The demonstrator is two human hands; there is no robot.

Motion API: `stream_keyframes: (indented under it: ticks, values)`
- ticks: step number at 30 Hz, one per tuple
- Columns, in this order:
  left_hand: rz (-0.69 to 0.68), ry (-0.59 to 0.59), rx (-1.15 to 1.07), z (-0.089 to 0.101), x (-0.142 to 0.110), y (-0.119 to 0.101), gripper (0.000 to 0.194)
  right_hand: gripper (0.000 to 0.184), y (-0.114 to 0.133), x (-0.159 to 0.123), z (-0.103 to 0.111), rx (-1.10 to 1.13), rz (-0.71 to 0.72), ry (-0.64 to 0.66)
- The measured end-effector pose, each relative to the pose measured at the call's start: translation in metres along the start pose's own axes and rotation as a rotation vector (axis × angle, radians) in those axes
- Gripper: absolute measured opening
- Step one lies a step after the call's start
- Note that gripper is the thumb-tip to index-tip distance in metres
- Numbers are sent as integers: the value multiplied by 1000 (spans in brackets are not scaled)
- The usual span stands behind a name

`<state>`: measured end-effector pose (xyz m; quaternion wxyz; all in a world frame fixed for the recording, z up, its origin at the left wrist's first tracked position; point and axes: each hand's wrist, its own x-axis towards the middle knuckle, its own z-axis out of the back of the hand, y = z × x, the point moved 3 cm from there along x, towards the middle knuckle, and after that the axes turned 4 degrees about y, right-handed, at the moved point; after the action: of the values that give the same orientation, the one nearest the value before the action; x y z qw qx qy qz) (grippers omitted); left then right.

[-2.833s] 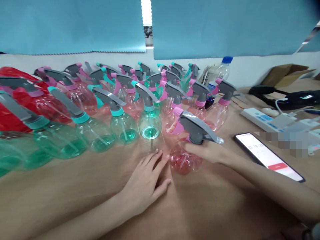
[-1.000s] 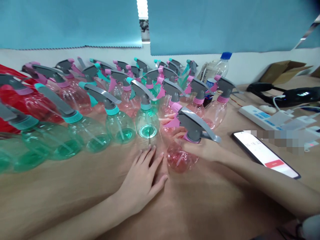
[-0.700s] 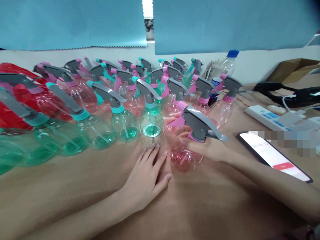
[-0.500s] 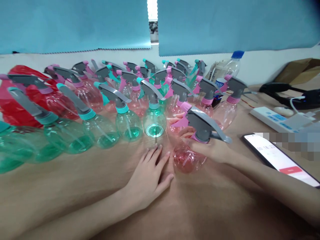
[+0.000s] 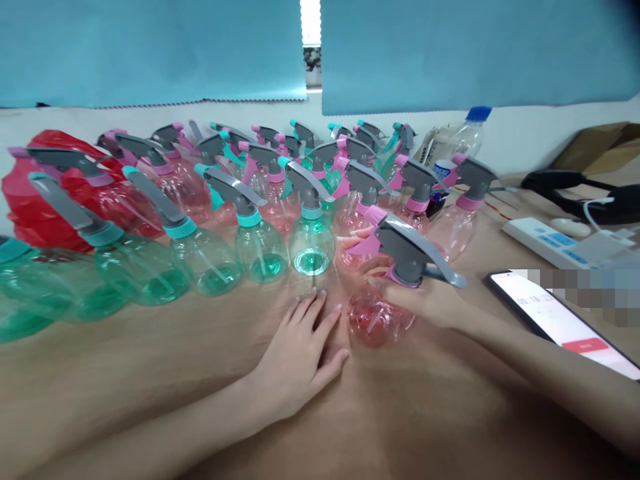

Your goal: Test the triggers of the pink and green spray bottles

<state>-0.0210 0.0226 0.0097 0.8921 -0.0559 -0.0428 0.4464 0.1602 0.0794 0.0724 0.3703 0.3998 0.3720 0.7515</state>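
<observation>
My right hand (image 5: 425, 301) is wrapped round the neck of a pink spray bottle (image 5: 376, 319) with a grey trigger head (image 5: 407, 250), which stands on the brown table (image 5: 150, 373). My left hand (image 5: 297, 357) lies flat on the table just left of that bottle, fingers stretched out, holding nothing. Right behind both hands stands a green spray bottle (image 5: 311, 240), part of several rows of green and pink bottles with grey triggers.
A lit phone (image 5: 560, 321) lies on the table to the right. Behind it are a white power strip (image 5: 545, 241), black items with a cable (image 5: 575, 193) and a cardboard box (image 5: 595, 143). A water bottle (image 5: 463, 137) stands at the back. Red plastic bag (image 5: 30, 193) at left.
Both hands have kept their places; the right hand's fingers shifted a little on the pink bottle's neck. The camera view has drifted slightly.
</observation>
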Motion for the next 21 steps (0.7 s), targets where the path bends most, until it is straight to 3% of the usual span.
stream_keyframes:
  ticks: [12, 21]
  values:
    - [6, 10, 8, 1, -1, -1, 57, 10, 2, 2, 0, -19, 17, 37]
    - [-1, -16, -10, 1, 0, 1, 55, 11, 25, 8, 1, -96, 46, 46]
